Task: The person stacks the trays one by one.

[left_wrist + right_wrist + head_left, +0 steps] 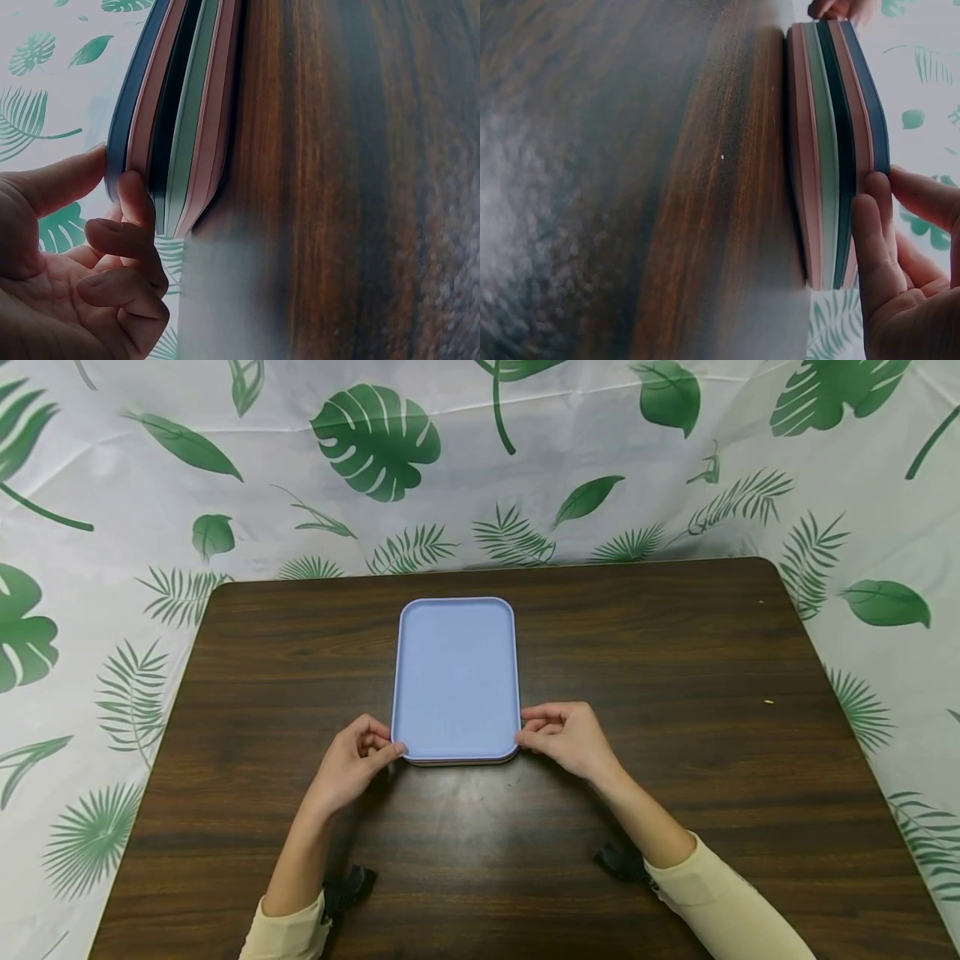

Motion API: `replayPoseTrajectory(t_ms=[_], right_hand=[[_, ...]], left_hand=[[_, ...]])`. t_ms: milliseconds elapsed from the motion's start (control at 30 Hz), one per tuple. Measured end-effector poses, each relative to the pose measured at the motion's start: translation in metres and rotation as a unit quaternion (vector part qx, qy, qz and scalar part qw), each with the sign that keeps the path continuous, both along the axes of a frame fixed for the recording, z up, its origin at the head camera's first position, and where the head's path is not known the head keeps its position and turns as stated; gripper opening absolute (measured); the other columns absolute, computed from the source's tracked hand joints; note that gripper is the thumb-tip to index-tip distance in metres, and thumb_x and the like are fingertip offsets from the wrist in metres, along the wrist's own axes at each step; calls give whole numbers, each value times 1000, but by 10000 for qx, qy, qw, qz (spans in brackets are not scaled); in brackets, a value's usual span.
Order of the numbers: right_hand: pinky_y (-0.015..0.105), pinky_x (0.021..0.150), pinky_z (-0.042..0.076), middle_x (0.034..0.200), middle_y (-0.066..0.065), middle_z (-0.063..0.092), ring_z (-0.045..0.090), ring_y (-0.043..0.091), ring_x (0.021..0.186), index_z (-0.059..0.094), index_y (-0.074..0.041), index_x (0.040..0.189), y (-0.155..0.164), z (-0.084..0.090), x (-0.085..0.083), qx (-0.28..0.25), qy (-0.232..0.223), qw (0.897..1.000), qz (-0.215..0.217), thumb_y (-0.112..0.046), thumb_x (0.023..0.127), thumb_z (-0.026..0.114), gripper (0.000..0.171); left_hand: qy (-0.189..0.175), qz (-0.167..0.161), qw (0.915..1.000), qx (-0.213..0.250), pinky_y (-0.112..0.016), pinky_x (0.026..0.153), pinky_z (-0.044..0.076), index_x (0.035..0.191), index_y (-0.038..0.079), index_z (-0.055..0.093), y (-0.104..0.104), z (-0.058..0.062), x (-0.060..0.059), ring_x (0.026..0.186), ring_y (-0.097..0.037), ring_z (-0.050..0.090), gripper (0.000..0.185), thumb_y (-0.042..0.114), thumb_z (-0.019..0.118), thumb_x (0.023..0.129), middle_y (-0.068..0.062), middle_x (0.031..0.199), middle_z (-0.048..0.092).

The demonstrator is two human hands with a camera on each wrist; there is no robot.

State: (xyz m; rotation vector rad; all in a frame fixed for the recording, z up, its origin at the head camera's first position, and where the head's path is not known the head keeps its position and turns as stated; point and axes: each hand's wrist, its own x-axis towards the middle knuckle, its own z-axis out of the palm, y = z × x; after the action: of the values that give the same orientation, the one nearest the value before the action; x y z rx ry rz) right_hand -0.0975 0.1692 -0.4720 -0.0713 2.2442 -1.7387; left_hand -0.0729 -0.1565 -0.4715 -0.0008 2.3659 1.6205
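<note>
A light blue rectangular tray (pixel 456 681) with rounded corners tops a stack of several trays on the table. Below it, in the right wrist view, come a pink tray (pixel 859 112), a dark green tray (pixel 841 127), a light green tray (pixel 825 127) and pink at the bottom. My left hand (pixel 350 768) pinches the blue tray at its near left corner, thumb on the rim and fingers against the side. At the near right corner, my right hand (pixel 573 739) pinches the same tray in a similar way. The blue tray's inside is bare.
The stack stands on a dark wood-grain table (pixel 660 635), left of its middle. Behind and beside the table hangs a white cloth (pixel 525 477) with green leaf prints. A small pale speck (pixel 768 701) lies on the right part of the table.
</note>
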Motion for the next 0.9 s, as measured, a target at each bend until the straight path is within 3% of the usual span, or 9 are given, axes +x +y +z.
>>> replayPoseTrajectory(t_ms=[300, 567, 900], right_hand=[[26, 59, 53, 81, 12, 71, 67, 17, 65, 71, 6, 107, 0, 1, 0, -30, -9, 10000, 11, -7, 80, 81, 32], [41, 64, 57, 84, 15, 72, 70, 36, 74, 69, 9, 110, 0, 0, 0, -207, -84, 9997, 31, -6, 83, 77, 31], [40, 65, 58, 86, 18, 71, 71, 19, 71, 66, 13, 113, 0, 1, 0, -482, -232, 9985, -64, -1, 85, 74, 33]], left_hand=[[-52, 41, 10000, 40, -24, 55, 41, 99, -3, 54, -1, 1, 1, 60, -16, 52, 28, 13, 74, 88, -15, 79, 64], [-158, 45, 9998, 64, -25, 56, 40, 105, -3, 54, -2, 0, 1, 61, -12, 50, 29, 14, 73, 90, -22, 86, 65], [21, 104, 9999, -80, -26, 59, 42, 104, 1, 60, -5, 1, 2, 68, -22, 53, 27, 25, 67, 95, -21, 85, 64]])
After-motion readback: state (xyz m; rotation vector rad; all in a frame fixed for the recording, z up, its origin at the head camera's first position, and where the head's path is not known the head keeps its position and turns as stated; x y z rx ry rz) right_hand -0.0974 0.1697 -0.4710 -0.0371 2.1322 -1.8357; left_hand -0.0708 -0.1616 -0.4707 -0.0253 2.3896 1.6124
